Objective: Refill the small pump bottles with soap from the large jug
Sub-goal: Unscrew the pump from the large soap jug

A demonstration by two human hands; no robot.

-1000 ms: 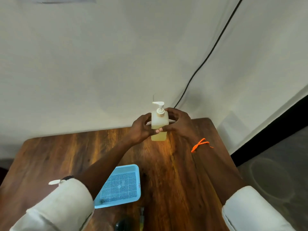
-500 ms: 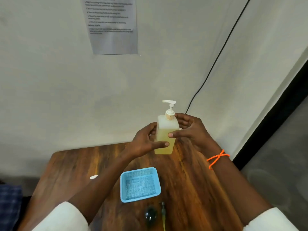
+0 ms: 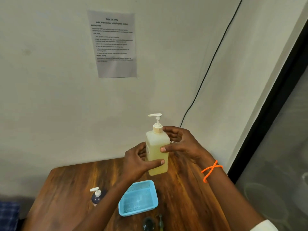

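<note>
A square pump bottle [image 3: 156,148] of pale yellow soap with a white pump head is held upright above the far part of the wooden table [image 3: 70,184]. My left hand [image 3: 136,161] grips its lower left side, thumb across the front. My right hand [image 3: 181,144] holds its upper right side, thumb on the front face. A small dark pump bottle [image 3: 96,196] with a white pump stands at the left of the table, partly behind my left forearm. No large jug is in view.
A light blue mesh tray [image 3: 139,198] lies on the table under my left forearm. A dark round object [image 3: 148,224] and a thin stick-like thing lie near the bottom edge. A printed sheet [image 3: 115,44] and a black cable [image 3: 211,62] hang on the wall behind.
Both hands have lifted the yellow bottle higher off the table. The view has tilted up, bringing in the wall sheet and the dark pump bottle at the left.
</note>
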